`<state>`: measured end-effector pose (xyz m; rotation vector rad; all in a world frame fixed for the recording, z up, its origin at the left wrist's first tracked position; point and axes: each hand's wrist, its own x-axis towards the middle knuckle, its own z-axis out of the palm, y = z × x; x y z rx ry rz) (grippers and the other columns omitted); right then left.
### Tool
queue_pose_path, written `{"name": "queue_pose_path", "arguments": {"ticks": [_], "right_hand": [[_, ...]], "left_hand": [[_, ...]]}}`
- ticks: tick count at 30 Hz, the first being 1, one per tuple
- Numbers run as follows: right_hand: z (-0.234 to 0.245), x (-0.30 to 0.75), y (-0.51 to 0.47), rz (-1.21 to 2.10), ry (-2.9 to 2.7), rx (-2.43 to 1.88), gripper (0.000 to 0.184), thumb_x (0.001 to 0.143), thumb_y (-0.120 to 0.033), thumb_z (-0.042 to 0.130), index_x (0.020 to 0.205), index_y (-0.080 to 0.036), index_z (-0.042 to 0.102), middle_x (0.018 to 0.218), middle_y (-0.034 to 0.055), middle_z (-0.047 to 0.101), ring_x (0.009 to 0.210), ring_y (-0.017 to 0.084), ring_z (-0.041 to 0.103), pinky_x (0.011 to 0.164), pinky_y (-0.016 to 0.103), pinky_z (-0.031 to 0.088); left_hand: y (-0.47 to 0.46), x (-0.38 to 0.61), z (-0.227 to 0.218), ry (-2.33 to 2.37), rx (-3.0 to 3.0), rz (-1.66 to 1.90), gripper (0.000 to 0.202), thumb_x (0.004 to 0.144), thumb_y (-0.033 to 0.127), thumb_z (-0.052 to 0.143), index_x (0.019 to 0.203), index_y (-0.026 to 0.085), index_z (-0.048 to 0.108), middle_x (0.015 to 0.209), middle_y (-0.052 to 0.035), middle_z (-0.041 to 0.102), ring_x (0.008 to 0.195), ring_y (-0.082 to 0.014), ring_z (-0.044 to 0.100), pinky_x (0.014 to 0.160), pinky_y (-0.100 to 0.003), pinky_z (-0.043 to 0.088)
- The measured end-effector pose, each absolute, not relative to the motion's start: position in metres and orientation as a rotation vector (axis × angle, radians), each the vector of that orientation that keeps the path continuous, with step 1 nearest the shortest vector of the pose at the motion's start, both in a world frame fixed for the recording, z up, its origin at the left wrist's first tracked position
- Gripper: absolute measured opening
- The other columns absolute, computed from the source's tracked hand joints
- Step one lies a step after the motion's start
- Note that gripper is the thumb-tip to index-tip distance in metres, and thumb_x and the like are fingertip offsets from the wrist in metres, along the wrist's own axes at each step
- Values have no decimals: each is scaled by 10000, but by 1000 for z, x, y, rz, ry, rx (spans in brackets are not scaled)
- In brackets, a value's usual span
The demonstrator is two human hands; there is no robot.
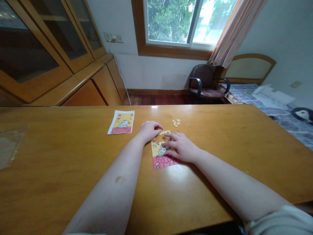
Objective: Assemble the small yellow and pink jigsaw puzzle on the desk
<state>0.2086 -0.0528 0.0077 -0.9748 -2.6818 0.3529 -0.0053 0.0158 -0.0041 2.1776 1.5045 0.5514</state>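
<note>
A partly assembled jigsaw puzzle (164, 162) lies on the wooden table, with a pink lower part, a yellow upper part and a white cartoon animal. A gap showing bare wood runs through its upper part, below a joined strip of pieces at the top edge. At its upper left corner is my left hand (149, 130), fingers curled and closed together; whatever they hold is hidden. My right hand (182, 147) rests over the puzzle's right side with fingers spread apart, covering part of the picture. Several loose puzzle pieces (176, 123) lie just beyond, face down or plain yellow.
A printed reference picture (122, 122) lies left of the puzzle on the table (80, 156). A clear plastic bag (11, 147) is at the far left. Beyond the table are a wooden cabinet (83, 85), an armchair (204, 81) and a bed (246, 93).
</note>
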Motion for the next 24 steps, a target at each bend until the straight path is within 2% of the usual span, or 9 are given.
{"name": "queue_pose_path", "arguments": {"ticks": [14,20,24], "right_hand": [[10,208,-53,378,-2684,-1030,377,923,-480,558,1153,-215,695,1395,126,528,1209,293,516,1035,478,384],[10,206,-54,320,-2683,-1037,454,908,-533,553,1225,-228,662,1432,134,487,1221,301,481,1059,492,352],[10,206,-54,312,-2688,-1060,447,906,-534,555,1210,-230,674,1434,136,487,1241,313,458,1065,506,340]], "left_hand": [[16,-4,-5,1511,2168,559,177,794,283,623,886,251,770,923,-12,753,901,-204,648,809,-308,495],[16,-5,-5,1502,2166,563,176,793,286,628,890,245,769,926,-16,753,903,-203,652,813,-307,497],[16,-4,-5,1504,2168,563,172,793,294,632,885,248,769,932,-14,754,900,-203,651,797,-305,497]]}}
